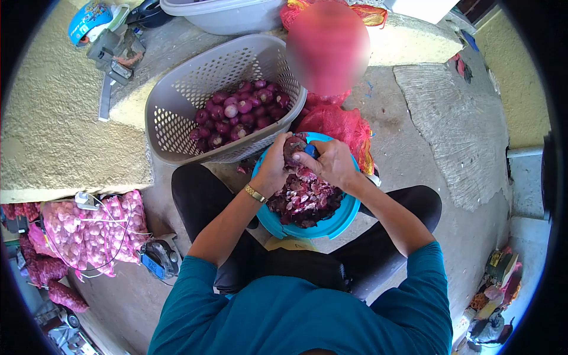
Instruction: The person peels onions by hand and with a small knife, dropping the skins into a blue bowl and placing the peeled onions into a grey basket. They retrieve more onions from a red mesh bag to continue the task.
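My left hand [274, 167] is closed around a dark red onion [293, 149] above a turquoise basin [269, 223]. From the other side my right hand [335, 164] grips a small tool with a blue handle [312, 151], probably a knife, its blade hidden. The right thumb presses against the onion. Below both hands, onion skins and trimmings [305, 198] fill much of the basin, which sits between my bent legs.
A grey perforated basket [168, 133] with peeled purple onions [242, 109] stands ahead to the left. Red mesh sacks [337, 127] lie beyond the basin. Pink net bags of bulbs [94, 231] and a scale-like device [160, 260] are at the left.
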`<action>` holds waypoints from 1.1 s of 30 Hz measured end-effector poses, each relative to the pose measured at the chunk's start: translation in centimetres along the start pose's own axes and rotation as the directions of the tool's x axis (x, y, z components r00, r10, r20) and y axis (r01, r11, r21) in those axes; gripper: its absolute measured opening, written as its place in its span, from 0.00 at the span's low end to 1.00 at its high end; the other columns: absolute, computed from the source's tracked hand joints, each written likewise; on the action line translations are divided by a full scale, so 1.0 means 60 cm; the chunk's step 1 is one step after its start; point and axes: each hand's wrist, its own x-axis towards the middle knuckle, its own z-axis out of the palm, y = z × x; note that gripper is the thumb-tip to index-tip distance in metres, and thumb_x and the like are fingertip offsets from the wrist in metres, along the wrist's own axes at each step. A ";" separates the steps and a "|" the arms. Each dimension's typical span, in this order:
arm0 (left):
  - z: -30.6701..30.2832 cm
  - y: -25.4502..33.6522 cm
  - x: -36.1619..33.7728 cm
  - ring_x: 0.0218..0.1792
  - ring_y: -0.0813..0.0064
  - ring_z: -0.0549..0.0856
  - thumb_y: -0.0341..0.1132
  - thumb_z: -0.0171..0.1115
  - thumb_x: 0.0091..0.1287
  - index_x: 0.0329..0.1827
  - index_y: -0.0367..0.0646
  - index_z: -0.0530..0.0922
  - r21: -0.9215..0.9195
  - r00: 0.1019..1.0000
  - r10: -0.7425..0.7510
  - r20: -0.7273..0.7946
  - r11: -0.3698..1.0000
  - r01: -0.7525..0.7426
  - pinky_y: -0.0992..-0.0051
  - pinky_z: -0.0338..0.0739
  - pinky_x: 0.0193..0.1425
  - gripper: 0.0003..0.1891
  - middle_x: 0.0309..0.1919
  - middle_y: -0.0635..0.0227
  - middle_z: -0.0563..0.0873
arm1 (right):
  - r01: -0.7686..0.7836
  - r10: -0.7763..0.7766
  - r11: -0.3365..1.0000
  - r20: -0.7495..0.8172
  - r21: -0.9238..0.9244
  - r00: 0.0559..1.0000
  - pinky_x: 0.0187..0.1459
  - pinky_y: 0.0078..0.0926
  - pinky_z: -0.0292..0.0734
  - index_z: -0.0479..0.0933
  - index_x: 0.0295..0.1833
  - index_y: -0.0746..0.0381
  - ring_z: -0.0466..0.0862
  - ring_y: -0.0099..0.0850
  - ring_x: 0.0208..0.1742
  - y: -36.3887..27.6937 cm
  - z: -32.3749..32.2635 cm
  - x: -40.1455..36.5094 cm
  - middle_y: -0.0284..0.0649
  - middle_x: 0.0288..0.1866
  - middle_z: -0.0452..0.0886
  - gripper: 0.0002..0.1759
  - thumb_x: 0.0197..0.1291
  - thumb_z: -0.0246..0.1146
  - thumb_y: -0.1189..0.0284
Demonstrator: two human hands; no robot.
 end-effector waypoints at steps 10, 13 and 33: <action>0.005 -0.028 0.011 0.35 0.81 0.84 0.52 0.50 0.75 0.46 0.50 0.79 -0.102 0.985 0.158 -0.074 0.981 -0.165 0.78 0.76 0.34 0.17 0.35 0.76 0.85 | -0.090 0.093 0.995 -0.062 0.047 0.994 0.22 0.43 0.73 0.79 0.24 0.66 0.79 0.48 0.18 0.000 0.034 -0.007 0.51 0.14 0.74 0.38 0.57 0.65 0.37; 0.024 -0.032 0.001 0.34 0.82 0.84 0.53 0.49 0.76 0.46 0.51 0.80 -0.135 0.975 0.172 -0.139 0.972 -0.191 0.79 0.75 0.34 0.18 0.35 0.76 0.85 | -0.188 0.195 0.966 -0.023 0.177 0.981 0.23 0.45 0.73 0.79 0.23 0.66 0.79 0.49 0.19 0.009 0.057 -0.010 0.52 0.15 0.74 0.38 0.57 0.65 0.37; 0.016 0.054 -0.012 0.27 0.80 0.80 0.66 0.36 0.77 0.60 0.47 0.75 0.031 0.901 -0.044 0.433 0.999 0.034 0.80 0.75 0.29 0.33 0.37 0.73 0.82 | 0.071 -0.071 0.997 -0.003 -0.014 0.997 0.25 0.41 0.75 0.81 0.25 0.64 0.81 0.45 0.19 0.012 -0.041 0.025 0.45 0.14 0.77 0.36 0.53 0.68 0.37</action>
